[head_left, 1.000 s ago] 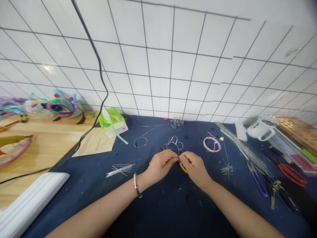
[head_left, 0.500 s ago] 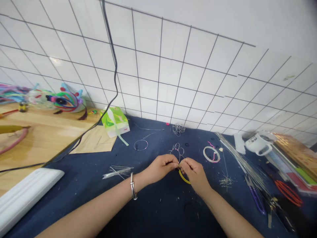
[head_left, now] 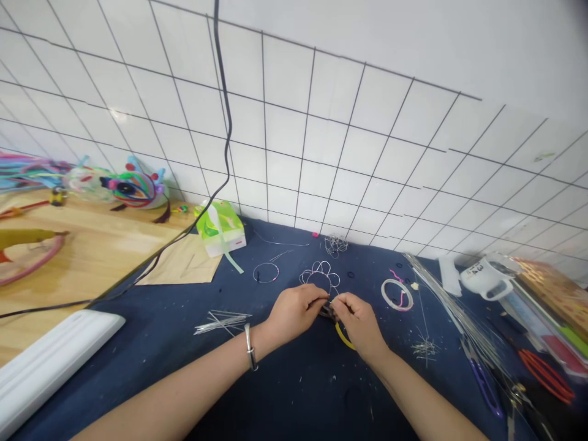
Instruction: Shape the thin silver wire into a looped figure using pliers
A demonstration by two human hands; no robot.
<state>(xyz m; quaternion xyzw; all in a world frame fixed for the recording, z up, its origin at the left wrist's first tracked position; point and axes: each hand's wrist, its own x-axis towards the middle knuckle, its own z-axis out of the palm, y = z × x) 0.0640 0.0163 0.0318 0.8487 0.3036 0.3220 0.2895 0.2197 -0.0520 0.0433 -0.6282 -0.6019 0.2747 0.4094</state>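
Observation:
A small flower shape bent from thin silver wire (head_left: 320, 274) stands up between my hands over the dark blue cloth (head_left: 294, 373). My left hand (head_left: 294, 312), with a silver bangle on its wrist, pinches the wire at its base. My right hand (head_left: 358, 321) grips a small tool with a yellow handle (head_left: 343, 337), its dark tip meeting the wire's base between the two hands. Both hands are close together, fingertips nearly touching.
Loose on the cloth lie cut wire pieces (head_left: 220, 320), a small wire ring (head_left: 266, 272), a tangle of wire (head_left: 336, 245), a white ring (head_left: 396, 294), long wire rods (head_left: 454, 294), purple snips (head_left: 482, 376), red scissors (head_left: 546, 367). White mug (head_left: 487, 277) right. Green tissue pack (head_left: 219, 228), wooden table (head_left: 68, 257), black cable (head_left: 220, 122) left.
The view has shifted down and left, so the scene sits slightly lower and to the right. Both hands stay together on the wire flower, whose loops now stand more upright.

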